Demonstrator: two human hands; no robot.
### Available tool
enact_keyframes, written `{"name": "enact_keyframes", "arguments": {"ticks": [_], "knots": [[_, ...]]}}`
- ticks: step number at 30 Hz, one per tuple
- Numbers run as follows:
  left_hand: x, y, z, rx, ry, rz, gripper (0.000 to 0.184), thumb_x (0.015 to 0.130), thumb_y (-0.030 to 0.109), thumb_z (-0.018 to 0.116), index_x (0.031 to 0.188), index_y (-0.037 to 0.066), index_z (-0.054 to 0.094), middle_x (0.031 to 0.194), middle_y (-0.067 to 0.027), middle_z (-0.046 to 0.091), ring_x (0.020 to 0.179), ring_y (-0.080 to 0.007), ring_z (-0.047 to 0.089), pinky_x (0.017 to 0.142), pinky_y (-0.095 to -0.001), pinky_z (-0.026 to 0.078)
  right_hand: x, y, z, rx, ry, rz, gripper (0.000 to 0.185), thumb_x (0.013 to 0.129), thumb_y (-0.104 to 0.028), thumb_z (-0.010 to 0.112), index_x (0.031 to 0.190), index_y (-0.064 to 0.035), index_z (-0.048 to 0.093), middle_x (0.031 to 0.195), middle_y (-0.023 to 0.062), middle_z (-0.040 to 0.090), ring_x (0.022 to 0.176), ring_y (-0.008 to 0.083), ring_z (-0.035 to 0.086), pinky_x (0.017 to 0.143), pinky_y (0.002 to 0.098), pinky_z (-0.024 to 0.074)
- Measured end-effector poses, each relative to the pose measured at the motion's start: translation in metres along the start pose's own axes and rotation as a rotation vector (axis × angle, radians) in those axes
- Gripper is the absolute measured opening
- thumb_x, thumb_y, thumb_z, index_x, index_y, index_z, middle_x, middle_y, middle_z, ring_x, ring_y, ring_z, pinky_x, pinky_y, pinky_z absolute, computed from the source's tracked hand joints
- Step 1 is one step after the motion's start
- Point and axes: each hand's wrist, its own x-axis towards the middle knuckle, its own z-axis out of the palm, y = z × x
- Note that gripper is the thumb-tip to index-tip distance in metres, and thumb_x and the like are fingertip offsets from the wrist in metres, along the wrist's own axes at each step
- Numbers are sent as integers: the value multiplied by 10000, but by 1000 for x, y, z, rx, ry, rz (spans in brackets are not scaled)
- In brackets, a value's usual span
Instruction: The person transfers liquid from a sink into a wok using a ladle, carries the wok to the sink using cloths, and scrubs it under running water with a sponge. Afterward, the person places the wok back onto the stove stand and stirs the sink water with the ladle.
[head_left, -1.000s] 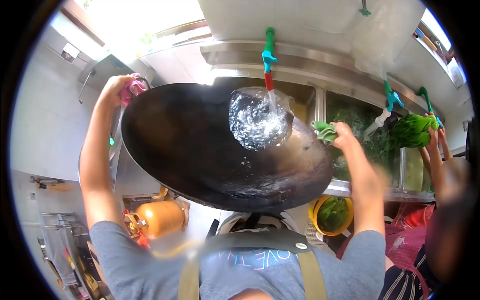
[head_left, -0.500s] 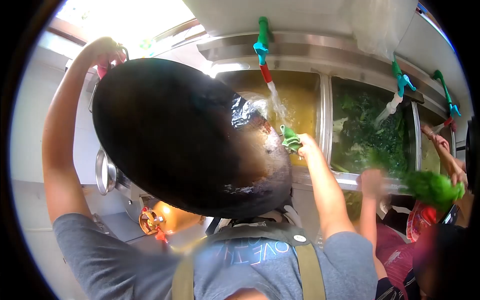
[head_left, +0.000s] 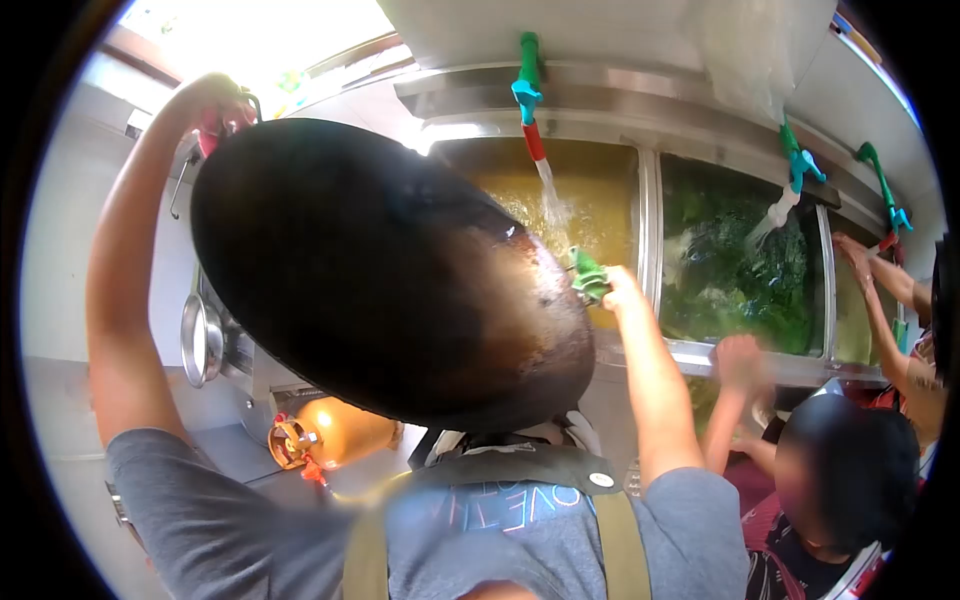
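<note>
The wok (head_left: 340,260), held high at its left edge and tipped at its right toward the sink basin (head_left: 648,235), has lost the pool of water it carried one second earlier; draining therefore appears almost complete. An orange gas cylinder (head_left: 350,432) is located below; a running tap (head_left: 527,96) and a co-worker's hand (head_left: 739,358) restrict clearance on the right. Left hand (head_left: 214,100): closed around a pink cloth (head_left: 209,133) at the raised edge; right hand (head_left: 621,288): closed on a green cloth (head_left: 589,277) at the lower edge.

The left hand (head_left: 212,100) is now holding the wok (head_left: 390,270) higher, toward 10 o'clock; tap water (head_left: 549,190) at 1 o'clock is now missing the wok, falling into the sink (head_left: 648,225).
</note>
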Motion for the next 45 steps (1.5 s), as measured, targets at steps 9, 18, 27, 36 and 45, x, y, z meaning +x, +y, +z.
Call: {"name": "enact_keyframes", "arguments": {"ticks": [9, 18, 27, 36, 45], "knots": [[6, -94, 138, -662, 183, -233, 256, 815, 58, 444, 1061, 10, 495, 832, -98, 601, 548, -161, 563, 440, -285, 455, -96, -123, 46, -352, 41, -492, 241, 802, -27, 297, 819, 61, 520, 686, 140, 539, 572, 248, 546, 500, 366, 472], [79, -197, 282, -1376, 111, 160, 222, 760, 150, 560, 838, -55, 526, 682, -117, 566, 558, -189, 557, 524, -311, 482, -129, -155, 73, -269, 179, -729, 219, 868, -124, 361, 895, 18, 525, 784, 134, 576, 619, 246, 569, 501, 363, 460], [83, -184, 295, -1330, 254, -68, 171, 771, -2, 417, 882, -26, 544, 733, -92, 588, 614, -151, 572, 579, -281, 484, -113, -157, 59, -284, 238, -784, 227, 878, -217, 416, 983, -33, 496, 930, 96, 559, 805, 244, 563, 717, 395, 467], [62, -205, 303, -1607, 685, -193, 161, 820, 62, 444, 911, -37, 533, 786, -115, 586, 635, -189, 576, 592, -302, 485, -125, -158, 28, -126, 372, -1061, 364, 887, -302, 394, 1112, -18, 427, 1033, 83, 513, 873, 216, 536, 721, 367, 467], [-31, -324, 362, -2060, 332, 68, 358, 888, 244, 299, 968, -32, 512, 947, -167, 566, 920, -291, 536, 834, -460, 418, -213, -95, -41, -275, 255, -1271, 336, 875, -290, 397, 1027, -8, 498, 1007, 104, 552, 843, 251, 557, 746, 394, 462]]}}
